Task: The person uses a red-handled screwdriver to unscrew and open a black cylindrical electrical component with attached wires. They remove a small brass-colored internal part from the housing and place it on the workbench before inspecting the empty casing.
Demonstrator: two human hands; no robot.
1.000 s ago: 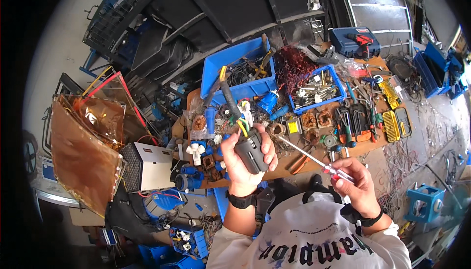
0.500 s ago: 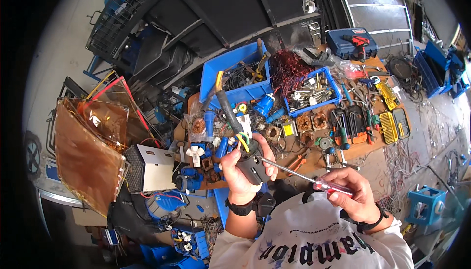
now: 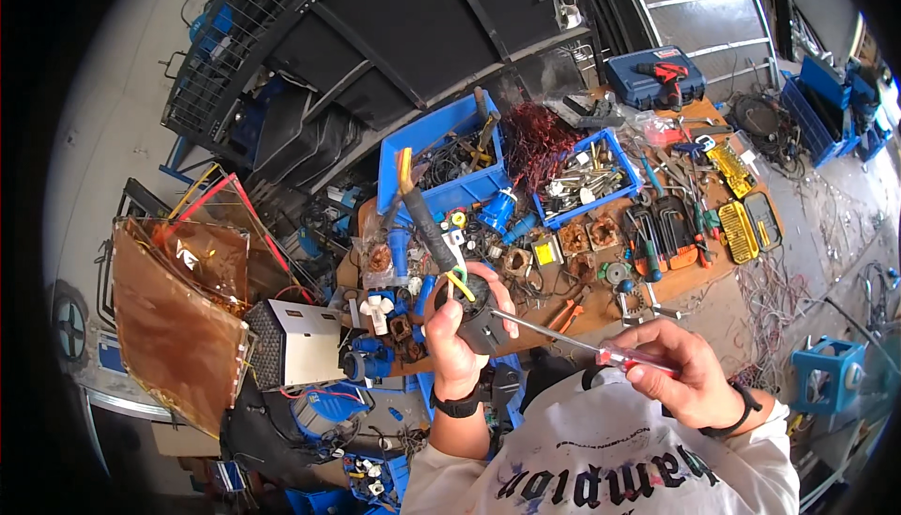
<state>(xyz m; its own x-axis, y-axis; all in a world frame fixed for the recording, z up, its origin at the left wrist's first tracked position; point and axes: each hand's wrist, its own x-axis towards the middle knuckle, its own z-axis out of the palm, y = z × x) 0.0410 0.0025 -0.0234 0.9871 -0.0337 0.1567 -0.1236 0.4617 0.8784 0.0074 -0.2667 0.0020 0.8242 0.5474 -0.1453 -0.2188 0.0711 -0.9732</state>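
Observation:
My left hand (image 3: 450,351) grips a black cylindrical connector housing (image 3: 483,327), turned so part of its open end shows. A thick black cable (image 3: 427,229), ending in yellow at the far end, rises from it, with yellow and green wires at the housing. My right hand (image 3: 685,379) is closed round the red-and-clear handle of a screwdriver (image 3: 554,332), whose metal shaft points left, its tip at the housing's right side. Whether the tip sits in a screw cannot be made out. Orange-handled pliers (image 3: 566,313) lie on the bench just beyond the shaft.
The wooden bench (image 3: 713,261) holds a blue bin (image 3: 404,200) of cables, a tray (image 3: 556,215) of metal parts, a red drill (image 3: 668,74) on a case, bit sets (image 3: 741,233) and blue fittings. Copper-coloured panels (image 3: 169,318) stand left; tangled wires (image 3: 779,299) lie on the floor right.
My left hand and the housing have moved lower and turned, showing more of the open end. The screwdriver tip has come leftward and down onto the housing. The view has shifted slightly.

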